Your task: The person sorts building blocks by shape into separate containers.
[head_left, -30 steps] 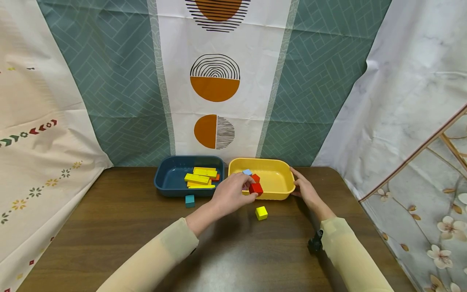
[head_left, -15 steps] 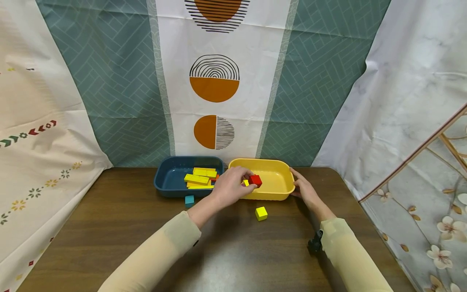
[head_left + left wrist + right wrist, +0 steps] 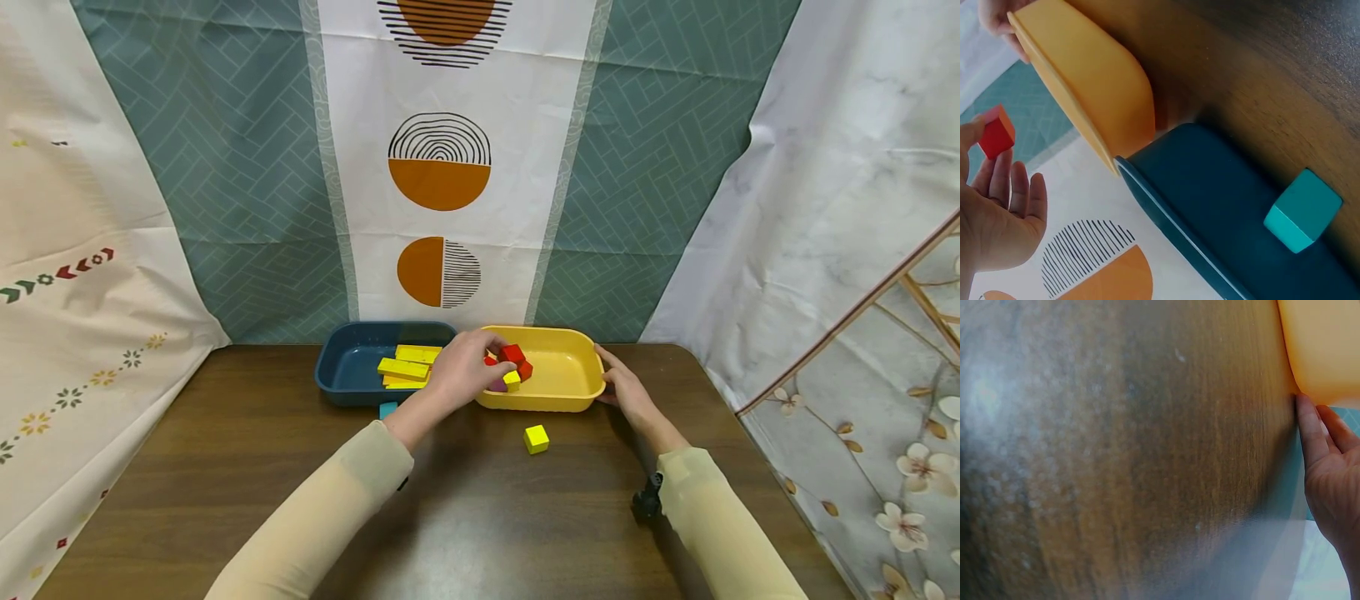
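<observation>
My left hand (image 3: pixel 467 367) is over the left part of the yellow tray (image 3: pixel 562 402), pinching a red cube (image 3: pixel 512 355) between thumb and fingertips. In the left wrist view this red cube (image 3: pixel 996 132) stands above the tray's rim. Under the hand, the tray holds another red cube (image 3: pixel 527 371), a yellow cube (image 3: pixel 512 381) and a purple piece (image 3: pixel 497 385); the hand partly hides them. My right hand (image 3: pixel 632 395) rests extended fingers against the tray's right end. In the right wrist view, its fingertips touch the tray's lower corner (image 3: pixel 1329 369).
A dark blue tray (image 3: pixel 335 367) with several yellow bars (image 3: pixel 403 368) stands just left of the yellow one. A teal cube (image 3: pixel 1304 209) lies in front of it, partly behind my left wrist. Another yellow cube (image 3: pixel 536 439) sits on the wooden table (image 3: pixel 517 517). Patterned cloth hangs behind.
My left hand has moved back and left with the red cube, from the tray's front edge to over its left part, uncovering pieces inside. The right hand has stayed at the tray's end.
</observation>
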### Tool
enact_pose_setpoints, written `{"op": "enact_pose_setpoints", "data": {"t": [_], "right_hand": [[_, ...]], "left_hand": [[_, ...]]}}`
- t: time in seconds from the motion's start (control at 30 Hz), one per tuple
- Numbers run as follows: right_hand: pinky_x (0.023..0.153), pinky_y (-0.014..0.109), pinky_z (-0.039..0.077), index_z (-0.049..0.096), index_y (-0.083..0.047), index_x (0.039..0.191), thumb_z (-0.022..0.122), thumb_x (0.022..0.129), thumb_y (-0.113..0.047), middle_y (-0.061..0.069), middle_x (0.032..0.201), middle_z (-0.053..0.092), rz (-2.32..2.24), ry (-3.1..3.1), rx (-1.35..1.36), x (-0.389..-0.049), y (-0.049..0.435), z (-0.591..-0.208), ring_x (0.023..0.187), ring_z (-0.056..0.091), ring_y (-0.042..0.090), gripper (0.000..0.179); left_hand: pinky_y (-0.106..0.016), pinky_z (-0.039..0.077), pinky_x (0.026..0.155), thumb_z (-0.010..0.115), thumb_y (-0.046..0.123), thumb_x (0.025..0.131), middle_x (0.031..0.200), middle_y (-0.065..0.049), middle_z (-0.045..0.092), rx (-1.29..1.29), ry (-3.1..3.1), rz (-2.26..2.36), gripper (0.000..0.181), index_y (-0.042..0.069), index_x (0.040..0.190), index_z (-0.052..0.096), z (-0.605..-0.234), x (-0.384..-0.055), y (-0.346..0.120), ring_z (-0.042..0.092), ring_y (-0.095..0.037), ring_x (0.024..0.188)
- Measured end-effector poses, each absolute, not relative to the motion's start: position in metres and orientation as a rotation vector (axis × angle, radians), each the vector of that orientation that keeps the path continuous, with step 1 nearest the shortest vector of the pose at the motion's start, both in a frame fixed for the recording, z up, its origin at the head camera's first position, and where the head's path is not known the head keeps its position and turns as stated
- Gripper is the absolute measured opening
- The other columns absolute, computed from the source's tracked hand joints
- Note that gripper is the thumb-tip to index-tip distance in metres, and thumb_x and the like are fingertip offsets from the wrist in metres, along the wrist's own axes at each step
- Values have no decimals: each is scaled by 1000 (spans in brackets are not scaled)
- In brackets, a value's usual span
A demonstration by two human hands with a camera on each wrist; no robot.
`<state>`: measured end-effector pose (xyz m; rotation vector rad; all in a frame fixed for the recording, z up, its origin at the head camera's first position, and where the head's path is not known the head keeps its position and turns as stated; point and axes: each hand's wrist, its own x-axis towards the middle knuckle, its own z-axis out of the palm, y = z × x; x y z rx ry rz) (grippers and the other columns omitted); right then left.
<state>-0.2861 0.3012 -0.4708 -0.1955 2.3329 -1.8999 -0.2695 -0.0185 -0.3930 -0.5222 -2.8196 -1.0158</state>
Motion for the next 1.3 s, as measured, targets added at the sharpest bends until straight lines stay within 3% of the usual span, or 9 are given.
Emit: {"op": "enact_pose_setpoints", "data": {"t": [0.37, 0.67, 0.8, 1.0, 1.3], "right_hand": [[100, 44, 52, 24, -16, 165, 31, 103, -11, 7, 170, 17, -1828, 2427, -182, -296, 307, -492, 134, 46, 40, 62], [100, 42, 52, 23, -16, 165, 30, 104, -11, 7, 170, 16, -1816, 2432, -191, -296, 307, -491, 137, 43, 40, 62], [103, 48, 49, 22, -14, 165, 30, 104, -9, 8, 170, 14, -1827, 2402, -190, -292, 304, -484, 139, 40, 42, 62], [105, 56, 45, 20, -5, 164, 30, 103, -4, 14, 170, 13, -1831, 2363, -200, -282, 297, -462, 140, 37, 46, 61], [98, 39, 53, 22, -10, 164, 30, 104, -7, 10, 170, 14, -1829, 2392, -199, -287, 302, -473, 141, 36, 42, 61]], "left_hand": [[-34, 51, 78, 81, 36, 88, 106, 3, 68, -504, -2870, -982, 35, 16, 117, 73, -403, -278, -14, 53, -17, 97], [-32, 52, 77, 80, 37, 89, 106, 1, 66, -526, -2928, -867, 36, 16, 118, 74, -413, -281, -6, 54, -17, 93], [-33, 52, 75, 80, 38, 89, 107, 0, 67, -525, -2927, -847, 38, 16, 120, 74, -415, -283, -5, 55, -18, 93], [-40, 54, 87, 77, 46, 90, 121, -2, 68, -521, -2945, -854, 53, 16, 133, 68, -415, -283, -6, 59, -19, 103], [-41, 52, 93, 78, 46, 89, 123, -2, 67, -507, -2943, -887, 56, 16, 135, 67, -413, -281, -10, 55, -20, 107]]}}
